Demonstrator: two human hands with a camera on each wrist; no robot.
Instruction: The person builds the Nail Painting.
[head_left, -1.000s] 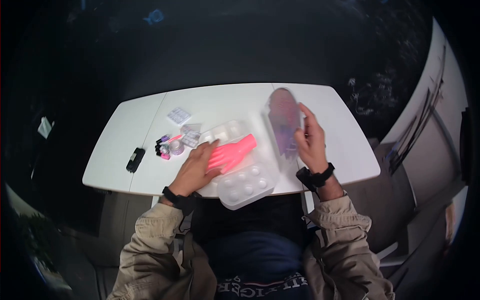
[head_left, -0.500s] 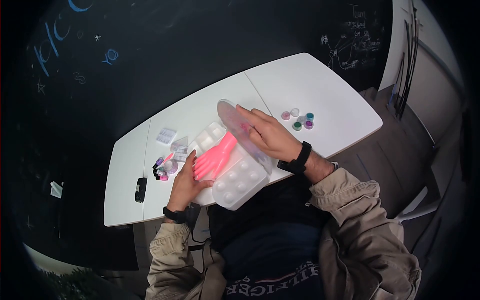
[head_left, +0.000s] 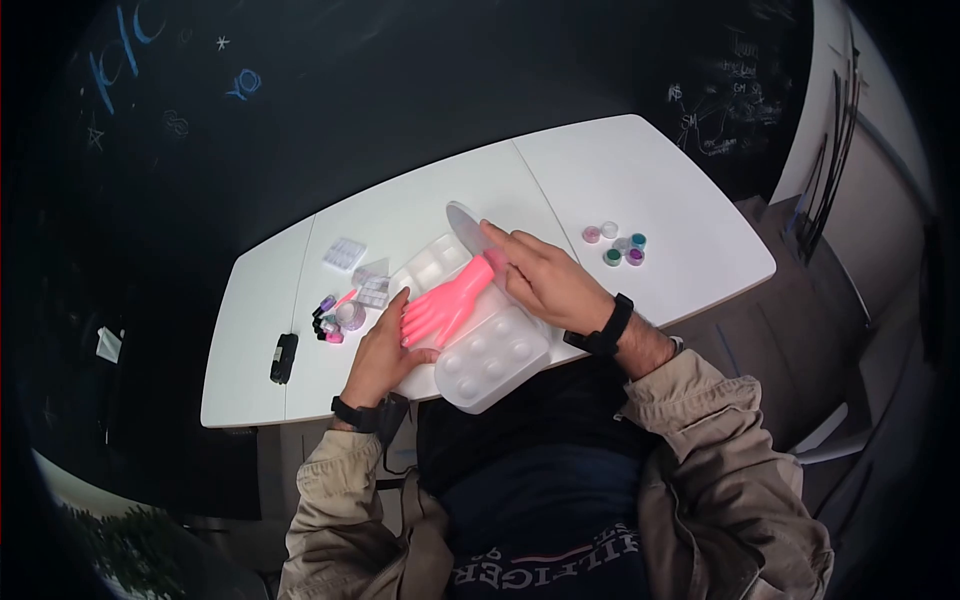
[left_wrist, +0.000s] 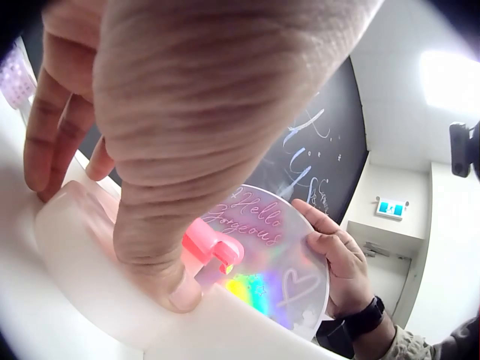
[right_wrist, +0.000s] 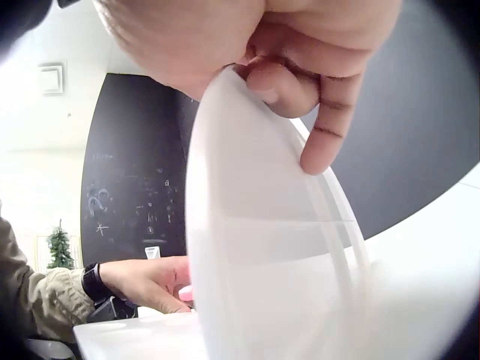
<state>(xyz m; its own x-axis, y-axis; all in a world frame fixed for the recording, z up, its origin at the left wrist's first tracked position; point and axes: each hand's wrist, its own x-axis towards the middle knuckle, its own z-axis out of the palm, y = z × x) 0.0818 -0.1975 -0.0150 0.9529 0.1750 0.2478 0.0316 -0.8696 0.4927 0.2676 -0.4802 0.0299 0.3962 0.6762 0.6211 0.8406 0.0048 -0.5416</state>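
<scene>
“Hello Gorgeous” lid (left_wrist: 289,259), “HILFIGER” shirt (head_left: 540,490)

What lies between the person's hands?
A pink model hand on a white tray, and the clear panel that the right hand holds; the head view shows this.

Wears an unfastened tan jacket (head_left: 407,525), its creased sleeves (head_left: 720,440) pushed back above both wrists. Shows underneath a navy top (head_left: 545,490) with pale lettering (head_left: 500,570) reading "HILFIGER" and a thin reddish line (head_left: 567,553). Has black wrist straps (head_left: 612,325), with small black units (head_left: 393,416).
</scene>
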